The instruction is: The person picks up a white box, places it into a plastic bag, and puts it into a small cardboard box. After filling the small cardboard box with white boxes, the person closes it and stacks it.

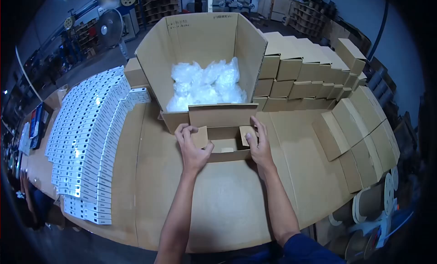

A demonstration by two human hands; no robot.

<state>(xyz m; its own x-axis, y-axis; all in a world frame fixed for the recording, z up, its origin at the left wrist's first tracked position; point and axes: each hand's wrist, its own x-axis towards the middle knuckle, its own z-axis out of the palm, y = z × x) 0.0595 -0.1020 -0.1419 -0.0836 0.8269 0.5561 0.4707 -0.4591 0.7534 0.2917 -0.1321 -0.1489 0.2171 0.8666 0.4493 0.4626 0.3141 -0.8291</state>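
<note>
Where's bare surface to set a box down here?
Free: cardboard sheet between the forearms and near edge, and the strip between white box rows and left hand. Crowded: big carton ahead, brown box stacks right.

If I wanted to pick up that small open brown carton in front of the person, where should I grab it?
Probably by its two short end walls, one hand from each side, as the left hand and right hand do now. The small carton is open on top with loose flaps, so fingers can hook over the ends; the big box blocks the far side.

Dim workshop, shelving [159,2], grey floor [107,59]
</note>
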